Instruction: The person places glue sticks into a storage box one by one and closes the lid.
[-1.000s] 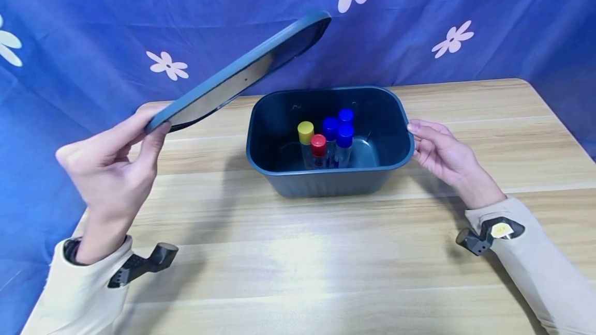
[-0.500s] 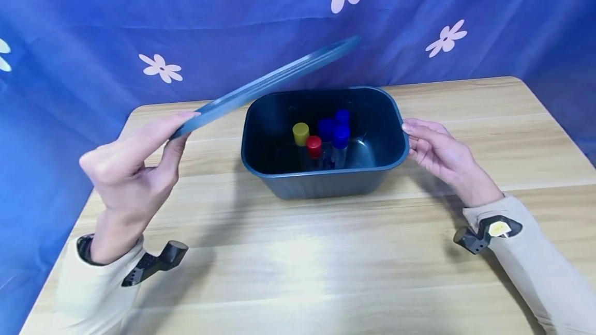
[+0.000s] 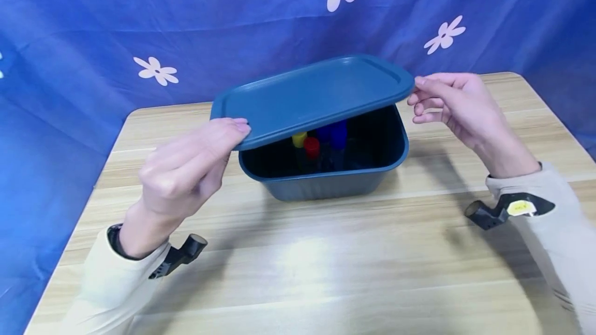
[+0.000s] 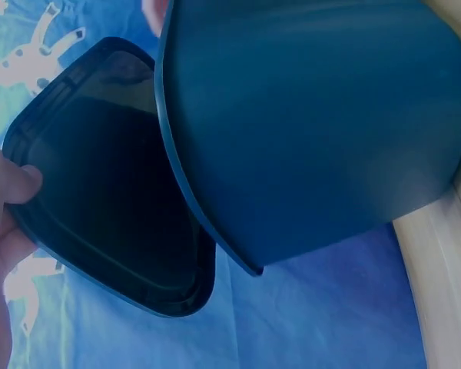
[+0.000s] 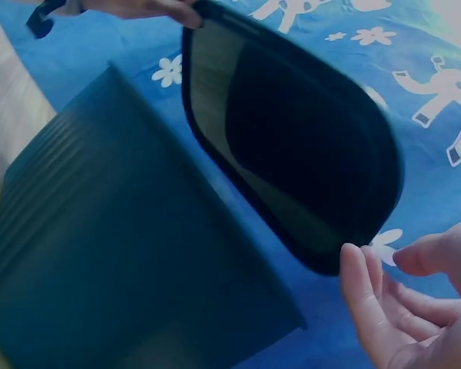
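My left hand (image 3: 186, 164) pinches the left end of a dark blue plastic lid (image 3: 316, 92), thumb beneath and fingers on top. Tilted with its right end higher, the lid hangs over a matching deep bin (image 3: 326, 186) on the table. At the lid's raised right corner, my right hand (image 3: 461, 107) has its fingertips right at the edge; in the right wrist view its thumb stands apart from the lid (image 5: 307, 146). Inside the bin, partly hidden by the lid, are small tubes with a yellow cap (image 3: 299, 139), a red cap (image 3: 311, 147) and blue caps (image 3: 338, 135).
The bin stands toward the back of a light wooden table (image 3: 298, 268). Behind the table hangs a blue cloth (image 3: 261, 19) with white flowers. Both sleeved wrists carry black camera mounts (image 3: 179, 256).
The left hand has brought the lid right and down over the bin, its top now facing up. My right hand has left the bin's rim and risen to the lid's right corner.
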The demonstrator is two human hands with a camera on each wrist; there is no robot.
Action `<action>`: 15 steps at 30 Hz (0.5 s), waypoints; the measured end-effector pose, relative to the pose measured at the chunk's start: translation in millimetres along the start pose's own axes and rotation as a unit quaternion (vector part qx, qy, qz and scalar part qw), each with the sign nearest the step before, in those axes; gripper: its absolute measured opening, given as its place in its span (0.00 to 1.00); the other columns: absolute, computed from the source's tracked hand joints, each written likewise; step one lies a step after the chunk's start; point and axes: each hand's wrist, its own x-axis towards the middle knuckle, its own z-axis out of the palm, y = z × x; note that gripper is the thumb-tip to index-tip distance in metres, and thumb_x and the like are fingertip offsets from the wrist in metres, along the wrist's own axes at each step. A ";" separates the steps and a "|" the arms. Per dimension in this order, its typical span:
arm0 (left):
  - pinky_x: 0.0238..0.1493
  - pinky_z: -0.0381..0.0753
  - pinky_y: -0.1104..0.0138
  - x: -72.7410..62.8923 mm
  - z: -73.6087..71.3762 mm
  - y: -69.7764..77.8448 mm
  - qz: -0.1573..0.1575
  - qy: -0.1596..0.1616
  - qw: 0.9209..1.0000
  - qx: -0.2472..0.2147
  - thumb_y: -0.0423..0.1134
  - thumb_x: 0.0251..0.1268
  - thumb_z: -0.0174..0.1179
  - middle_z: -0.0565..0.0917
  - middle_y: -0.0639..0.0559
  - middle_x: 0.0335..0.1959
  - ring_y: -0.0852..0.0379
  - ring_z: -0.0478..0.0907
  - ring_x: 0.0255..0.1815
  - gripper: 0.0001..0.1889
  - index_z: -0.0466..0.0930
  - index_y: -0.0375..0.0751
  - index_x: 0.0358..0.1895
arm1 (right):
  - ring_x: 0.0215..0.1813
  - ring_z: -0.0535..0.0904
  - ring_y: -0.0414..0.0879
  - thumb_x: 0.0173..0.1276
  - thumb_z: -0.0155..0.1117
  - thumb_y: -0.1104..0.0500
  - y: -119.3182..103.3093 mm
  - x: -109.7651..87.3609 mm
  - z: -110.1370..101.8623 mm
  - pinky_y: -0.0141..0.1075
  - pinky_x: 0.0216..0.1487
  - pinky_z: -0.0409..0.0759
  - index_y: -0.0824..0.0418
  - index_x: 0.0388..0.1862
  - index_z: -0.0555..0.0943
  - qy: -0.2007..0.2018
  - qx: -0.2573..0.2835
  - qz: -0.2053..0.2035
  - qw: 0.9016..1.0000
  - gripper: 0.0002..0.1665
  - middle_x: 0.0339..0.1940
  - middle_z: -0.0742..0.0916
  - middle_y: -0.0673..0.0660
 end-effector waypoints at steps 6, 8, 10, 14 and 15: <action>0.44 0.84 0.53 4.9 4.0 2.9 0.108 -0.052 0.993 -0.002 0.22 0.64 0.55 0.86 0.37 0.37 0.42 0.85 0.36 0.09 0.84 0.26 0.41 | 0.29 0.87 0.51 0.70 0.61 0.63 -21.5 12.4 -7.7 0.42 0.33 0.86 0.70 0.37 0.84 -0.021 0.011 0.132 0.991 0.10 0.29 0.88 0.62; 0.43 0.84 0.53 6.7 3.6 3.9 0.147 -0.075 0.986 0.016 0.20 0.63 0.55 0.86 0.35 0.40 0.42 0.86 0.38 0.09 0.84 0.24 0.42 | 0.32 0.87 0.52 0.72 0.58 0.63 -26.9 15.4 -11.0 0.43 0.36 0.86 0.70 0.38 0.84 -0.042 0.002 0.168 0.985 0.11 0.31 0.88 0.63; 0.43 0.84 0.53 8.0 2.8 4.9 0.172 -0.094 0.980 0.029 0.18 0.61 0.56 0.85 0.35 0.43 0.43 0.85 0.41 0.10 0.83 0.23 0.43 | 0.36 0.87 0.52 0.73 0.57 0.65 -30.9 17.4 -13.7 0.43 0.39 0.85 0.69 0.40 0.85 -0.060 -0.010 0.196 0.979 0.11 0.34 0.89 0.63; 0.44 0.84 0.53 6.7 2.4 4.7 0.166 -0.094 0.981 0.031 0.18 0.59 0.58 0.85 0.35 0.43 0.43 0.85 0.41 0.10 0.83 0.24 0.43 | 0.39 0.87 0.51 0.72 0.56 0.69 -33.8 19.3 -18.0 0.43 0.42 0.85 0.67 0.42 0.86 -0.083 -0.035 0.219 0.972 0.11 0.38 0.89 0.62; 0.44 0.84 0.53 5.5 3.2 3.7 0.149 -0.081 0.985 0.021 0.19 0.60 0.59 0.86 0.35 0.42 0.43 0.85 0.41 0.09 0.84 0.25 0.42 | 0.40 0.87 0.51 0.72 0.56 0.69 -33.8 19.2 -18.9 0.42 0.43 0.85 0.67 0.43 0.86 -0.084 -0.039 0.220 0.971 0.11 0.38 0.89 0.62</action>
